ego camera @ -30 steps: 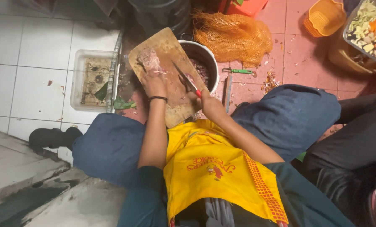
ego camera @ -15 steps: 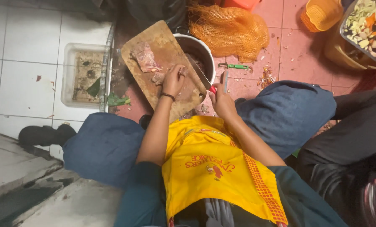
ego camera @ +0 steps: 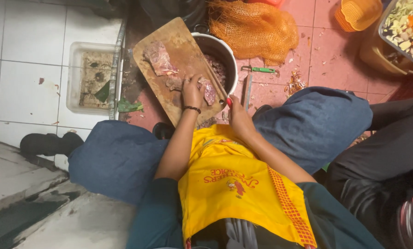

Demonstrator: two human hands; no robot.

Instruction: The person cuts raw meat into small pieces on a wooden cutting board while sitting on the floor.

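Right under the left hand [ego camera: 192, 92] lies a reddish, raw slab of meat [ego camera: 209, 91] on the tilted brown wooden cutting board [ego camera: 179, 46]; its long axis runs away from the person, and it shows just past the fingertips, toward the round steel pot [ego camera: 225, 55]. The left fingers curl down, pressing it. Nearer the body, the right hand [ego camera: 239, 117] sits closed at the board's edge; what it grips cannot be made out. A second meat chunk [ego camera: 159, 58] lies farther up the board.
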